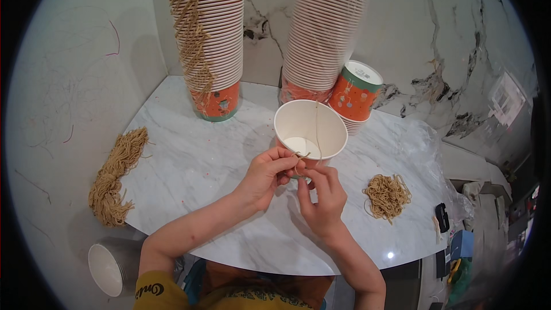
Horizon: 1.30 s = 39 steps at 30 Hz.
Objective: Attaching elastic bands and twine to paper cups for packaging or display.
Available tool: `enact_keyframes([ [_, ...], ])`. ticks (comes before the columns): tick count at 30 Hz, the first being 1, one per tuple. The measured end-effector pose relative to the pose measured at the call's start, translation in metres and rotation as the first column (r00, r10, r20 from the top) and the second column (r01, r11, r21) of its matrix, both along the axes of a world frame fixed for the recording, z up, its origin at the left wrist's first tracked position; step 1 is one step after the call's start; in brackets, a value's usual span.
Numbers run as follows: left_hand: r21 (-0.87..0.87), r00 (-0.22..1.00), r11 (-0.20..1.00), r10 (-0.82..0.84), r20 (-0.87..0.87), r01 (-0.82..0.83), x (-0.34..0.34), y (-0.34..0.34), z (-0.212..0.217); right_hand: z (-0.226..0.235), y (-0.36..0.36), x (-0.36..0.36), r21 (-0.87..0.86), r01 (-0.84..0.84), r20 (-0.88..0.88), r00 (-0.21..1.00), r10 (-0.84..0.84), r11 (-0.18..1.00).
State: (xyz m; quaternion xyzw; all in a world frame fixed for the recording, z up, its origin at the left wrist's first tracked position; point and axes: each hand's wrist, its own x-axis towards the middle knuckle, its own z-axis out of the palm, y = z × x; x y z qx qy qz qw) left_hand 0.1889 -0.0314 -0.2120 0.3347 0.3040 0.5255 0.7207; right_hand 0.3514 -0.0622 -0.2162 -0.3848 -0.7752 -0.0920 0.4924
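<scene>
Frame centre: left hand and right hand both pinch a tan string at the rim of an orange paper cup on the marble table.

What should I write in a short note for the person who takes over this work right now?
Left hand: pinching the tan string at the near rim of the paper cup.
Right hand: fingers on the same string, just below the rim.
Cup: tilted, its mouth toward the person, on the marble table; the string runs down inside it.
Done: the left stack of cups carries strings.
Left: the wrapped stack shows no strings.
Supply: string bundle at the table's left edge, smaller pile on the right.
</scene>
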Motion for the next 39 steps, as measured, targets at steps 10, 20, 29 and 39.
enact_keyframes([
  [10,0.124,0.996,0.992,0.01,-0.09,0.001,0.007,-0.009,-0.005,-0.006,0.005,0.003,-0.367,-0.422,-0.665,0.742,0.084,0.829],
  [20,0.239,0.976,0.971,0.066,-0.205,-0.015,0.01,-0.014,-0.005,-0.003,0.001,0.003,-0.378,-0.396,-0.625,0.776,0.085,0.837],
  [29,0.089,0.991,0.996,0.042,-0.13,-0.03,0.0,-0.007,-0.003,-0.006,-0.005,-0.007,-0.132,-0.204,-0.087,0.977,0.194,0.97],
  [39,0.28,0.912,0.959,0.155,-0.379,-0.047,-0.007,-0.012,0.005,0.004,0.0,-0.004,-0.183,-0.207,-0.315,0.938,0.142,0.961],
])
